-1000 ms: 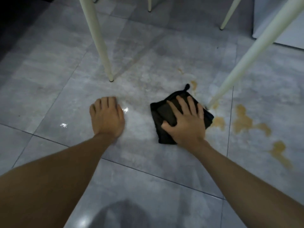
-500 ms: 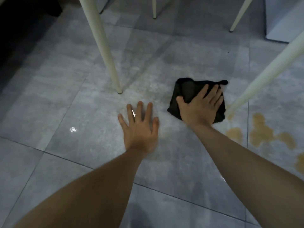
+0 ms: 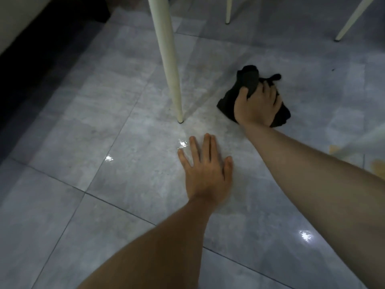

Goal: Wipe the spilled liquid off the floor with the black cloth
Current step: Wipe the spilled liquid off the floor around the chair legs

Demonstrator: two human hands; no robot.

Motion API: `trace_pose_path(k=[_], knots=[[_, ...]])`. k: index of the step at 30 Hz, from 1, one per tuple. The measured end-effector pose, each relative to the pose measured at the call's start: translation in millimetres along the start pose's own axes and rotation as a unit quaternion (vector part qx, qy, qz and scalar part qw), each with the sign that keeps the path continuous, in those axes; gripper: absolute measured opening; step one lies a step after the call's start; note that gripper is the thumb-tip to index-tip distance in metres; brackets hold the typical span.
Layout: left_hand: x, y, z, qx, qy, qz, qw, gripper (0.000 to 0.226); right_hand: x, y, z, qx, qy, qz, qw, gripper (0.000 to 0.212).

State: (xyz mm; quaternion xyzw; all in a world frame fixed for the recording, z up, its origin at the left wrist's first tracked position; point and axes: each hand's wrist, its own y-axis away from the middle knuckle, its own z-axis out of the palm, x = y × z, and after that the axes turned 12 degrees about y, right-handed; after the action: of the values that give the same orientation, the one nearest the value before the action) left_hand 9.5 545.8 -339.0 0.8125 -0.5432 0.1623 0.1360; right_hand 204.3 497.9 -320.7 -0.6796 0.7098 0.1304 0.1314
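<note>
The black cloth (image 3: 249, 79) lies bunched on the grey tiled floor (image 3: 116, 142), past the middle of the view. My right hand (image 3: 257, 104) presses down on it, with fingers curled into its folds and one corner sticking up beyond them. Flat on the tile nearer to me rests my left hand (image 3: 207, 172), fingers spread, holding nothing. A brownish patch of spilled liquid (image 3: 337, 158) shows at the right edge, partly hidden by my right forearm and apart from the cloth.
A cream chair leg (image 3: 168, 65) stands on the floor just left of the cloth and beyond my left hand. Two more legs (image 3: 228, 9) (image 3: 352, 19) stand further back. A blurred pale leg (image 3: 366, 139) crosses the right edge. A dark wall base runs along the left.
My right hand has slid the cloth away from me and off the brown puddles, bunching it up. My left hand shifted right and spread flat. The view swung left, so most puddles left the frame.
</note>
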Motion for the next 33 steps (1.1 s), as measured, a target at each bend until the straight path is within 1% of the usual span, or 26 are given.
trace_pose_path(k=[1,2,3,4,6,7,8,10,13,14,16,18,20,21,23,25,27,28,31,32,33], knots=[[-1,0,1,0.003,-0.001,0.002,1.000,0.070,-12,-7,4,-0.027,0.046,-0.003,0.999,0.065],[-2,-1,2,0.001,0.000,0.003,1.000,0.071,-25,-10,8,-0.052,0.079,-0.024,0.995,0.067],[-2,-2,2,-0.003,0.003,0.002,1.000,0.071,-35,-8,13,-0.066,0.104,-0.070,0.990,0.068],[-2,-2,2,-0.006,0.006,-0.001,1.000,0.071,-43,-2,18,-0.076,0.122,-0.138,0.980,0.069],[-2,-1,-1,-0.005,0.018,-0.007,1.000,0.069,-46,25,22,-0.085,0.134,-0.283,0.946,0.067],[-2,0,-4,-0.003,0.026,-0.005,1.000,0.066,-39,37,21,-0.083,0.128,-0.330,0.932,0.066],[-1,1,-5,0.001,0.035,0.002,0.999,0.063,-28,44,18,-0.084,0.127,-0.347,0.925,0.066],[0,3,-6,0.010,0.047,0.013,0.999,0.056,-13,35,11,-0.080,0.150,-0.327,0.929,0.070],[-3,-2,-3,0.018,0.051,0.007,0.999,0.054,-19,12,11,-0.101,0.190,-0.240,0.947,0.078],[-4,-2,-1,0.020,0.048,0.007,0.999,0.053,-23,14,11,-0.107,0.193,-0.226,0.949,0.078],[-6,0,0,0.019,0.044,0.009,0.999,0.050,-19,38,7,-0.104,0.180,-0.246,0.947,0.076],[-5,3,-1,0.011,0.057,0.035,0.998,0.042,12,72,-4,-0.092,0.155,-0.273,0.945,0.071],[-6,6,-2,0.004,0.059,0.081,0.995,0.040,52,87,-18,-0.079,0.160,-0.244,0.953,0.070],[-6,5,-2,0.006,0.063,0.091,0.994,0.040,67,84,-23,-0.081,0.178,-0.222,0.955,0.073],[-5,0,-3,0.019,0.090,0.084,0.992,0.038,81,68,-29,-0.091,0.211,-0.187,0.955,0.079],[-5,-3,-2,0.026,0.110,0.077,0.991,0.039,75,66,-28,-0.094,0.209,-0.176,0.957,0.078],[-5,-2,-4,0.020,0.107,0.087,0.990,0.046,72,90,-25,-0.087,0.194,-0.178,0.961,0.074],[-6,-1,-5,0.014,0.106,0.094,0.990,0.049,77,109,-27,-0.078,0.179,-0.194,0.961,0.073],[-7,-2,-8,-0.001,0.083,0.107,0.991,0.056,125,163,-45,-0.059,0.145,-0.264,0.952,0.069],[-8,-2,-8,0.002,0.063,0.109,0.992,0.056,143,165,-51,-0.059,0.157,-0.275,0.947,0.069],[-8,-2,-7,0.005,0.042,0.114,0.993,0.056,156,161,-56,-0.064,0.168,-0.268,0.947,0.071]])
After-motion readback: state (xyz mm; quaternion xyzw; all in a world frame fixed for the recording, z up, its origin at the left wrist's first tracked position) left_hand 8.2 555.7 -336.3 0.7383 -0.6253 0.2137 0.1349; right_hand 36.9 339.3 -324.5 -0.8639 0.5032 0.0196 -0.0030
